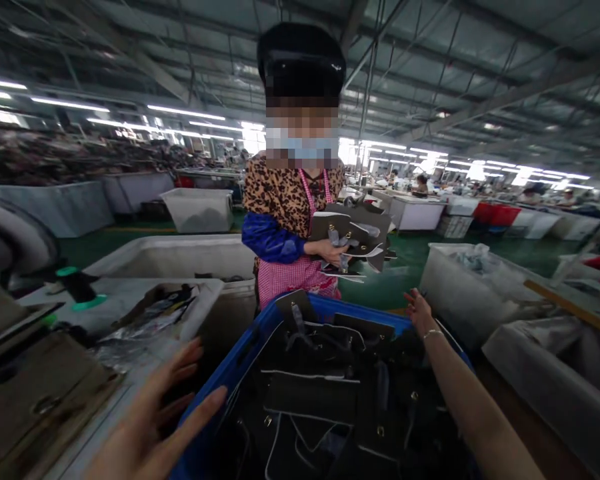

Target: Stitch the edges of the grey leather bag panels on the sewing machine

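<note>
A blue plastic crate (220,380) fills the bottom middle, packed with dark handbags (310,393) that have pale edge piping and small gold fittings. My left hand (155,413) hovers open at the crate's near left rim, fingers spread, holding nothing. Across the crate, my right hand (419,313) reaches over the far right rim with its fingers apart and empty; a thin bracelet circles the wrist. Facing me beyond the crate, a co-worker (290,220) in a patterned top and checked apron holds a bundle of dark bag pieces (353,233) in one hand (327,252).
A white bin (180,257) and a low white tray (123,300) holding foil-like wrapping stand to the left, with brown cardboard (40,407) at lower left. Large white sacks or bins (460,293) stand to the right. Rows of workbenches and people stretch across a green floor.
</note>
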`<state>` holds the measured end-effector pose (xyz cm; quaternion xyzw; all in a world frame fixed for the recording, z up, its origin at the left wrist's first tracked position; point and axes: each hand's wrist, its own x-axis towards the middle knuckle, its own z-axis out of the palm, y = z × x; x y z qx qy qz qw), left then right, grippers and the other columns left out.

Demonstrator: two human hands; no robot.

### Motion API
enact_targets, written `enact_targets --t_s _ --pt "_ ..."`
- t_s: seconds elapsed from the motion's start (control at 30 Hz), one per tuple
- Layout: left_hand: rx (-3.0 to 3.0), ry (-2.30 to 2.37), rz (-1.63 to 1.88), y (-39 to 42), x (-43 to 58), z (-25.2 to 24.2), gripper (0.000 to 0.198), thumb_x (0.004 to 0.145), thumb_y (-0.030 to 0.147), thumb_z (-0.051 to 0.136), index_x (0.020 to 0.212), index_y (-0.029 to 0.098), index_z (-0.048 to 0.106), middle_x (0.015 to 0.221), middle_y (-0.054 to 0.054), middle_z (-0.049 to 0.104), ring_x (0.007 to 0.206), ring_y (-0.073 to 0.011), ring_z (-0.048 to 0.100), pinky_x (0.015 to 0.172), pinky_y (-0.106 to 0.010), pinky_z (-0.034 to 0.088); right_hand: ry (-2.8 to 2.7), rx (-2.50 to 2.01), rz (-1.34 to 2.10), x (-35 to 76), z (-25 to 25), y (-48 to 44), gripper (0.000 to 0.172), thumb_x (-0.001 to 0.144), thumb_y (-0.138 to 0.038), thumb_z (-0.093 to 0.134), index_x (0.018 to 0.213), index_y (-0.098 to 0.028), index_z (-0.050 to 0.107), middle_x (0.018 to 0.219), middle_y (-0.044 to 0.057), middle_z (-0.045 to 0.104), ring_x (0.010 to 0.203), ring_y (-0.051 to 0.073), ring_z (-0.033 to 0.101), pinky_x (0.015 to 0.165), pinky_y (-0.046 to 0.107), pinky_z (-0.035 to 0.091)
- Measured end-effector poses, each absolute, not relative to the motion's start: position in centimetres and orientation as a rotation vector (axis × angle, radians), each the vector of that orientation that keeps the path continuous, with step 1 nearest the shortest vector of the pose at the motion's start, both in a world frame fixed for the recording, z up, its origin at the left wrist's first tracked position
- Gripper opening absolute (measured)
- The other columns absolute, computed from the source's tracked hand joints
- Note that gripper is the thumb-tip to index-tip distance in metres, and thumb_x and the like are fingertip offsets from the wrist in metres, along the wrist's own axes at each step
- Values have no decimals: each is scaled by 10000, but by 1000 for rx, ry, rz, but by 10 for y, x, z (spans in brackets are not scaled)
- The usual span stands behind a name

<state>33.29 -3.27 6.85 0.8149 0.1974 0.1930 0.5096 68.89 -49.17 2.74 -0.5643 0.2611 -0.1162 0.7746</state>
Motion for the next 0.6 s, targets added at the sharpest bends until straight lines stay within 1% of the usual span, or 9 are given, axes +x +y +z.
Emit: enact_targets --t_s 0.03,0.07,0.13,0.17,0.3,0.37,0.47,0.53,0.6 --pt "1900 469 400 -44 351 63 881 667 701 769 1451 485 430 1515 16 515 1361 -308 527 1041 -437 559 566 -1204 -249 708 33 -496 258 1032 -353 614 1173 -137 630 1035 56 662 786 140 657 676 276 590" --pt "1820 472 318 -56 368 58 954 639 711 780 1479 471 395 1531 2 497 1375 -317 514 1049 -440 554 561 -1188 -245 726 38 -499 262 1031 -352 616 1182 -138 628 1048 60 662 801 145 661 688 284 594" --pt "1709 466 169 -80 396 50 1074 640 694 796 1550 382 319 1584 -76 428 1394 -350 487 1060 -469 536 539 -1160 -231 761 46 -499 275 1027 -350 622 1203 -138 624 1077 66 661 838 159 668 716 304 600" --pt "1681 458 131 -91 407 46 1106 651 681 800 1574 357 283 1607 -100 391 1400 -358 478 1056 -473 532 524 -1148 -220 776 49 -497 280 1026 -350 624 1210 -139 624 1091 70 660 856 165 670 732 314 602" --pt "1610 497 158 -120 441 35 1126 685 674 789 1605 371 215 1640 -102 330 1376 -348 500 1080 -463 487 457 -1107 -157 825 58 -473 274 1024 -346 627 1204 -139 629 1096 71 662 870 169 672 744 321 604" --pt "1567 547 145 -125 456 27 1197 640 658 831 1611 377 191 1642 -103 324 1360 -356 513 1068 -458 489 432 -1081 -128 841 61 -457 268 1020 -335 636 1200 -136 631 1101 72 661 879 172 673 751 325 605" --pt "1479 577 110 -131 479 12 1291 578 601 898 1614 381 160 1640 -115 319 1334 -359 540 1036 -444 511 423 -1026 -121 852 63 -434 277 1016 -329 639 1223 -144 627 1159 84 650 944 192 671 803 358 605" --pt "1362 590 120 -135 495 5 1285 592 565 906 1612 380 147 1645 -118 311 1350 -347 534 1039 -438 515 420 -976 -143 850 60 -423 287 1018 -332 635 1239 -149 621 1189 91 642 974 202 668 827 374 603" --pt "1196 634 158 -140 511 4 1228 641 532 890 1607 387 145 1651 -104 313 1399 -336 492 1070 -444 501 390 -914 -187 842 55 -412 304 1016 -338 638 1254 -150 615 1208 94 637 997 211 665 844 388 600"
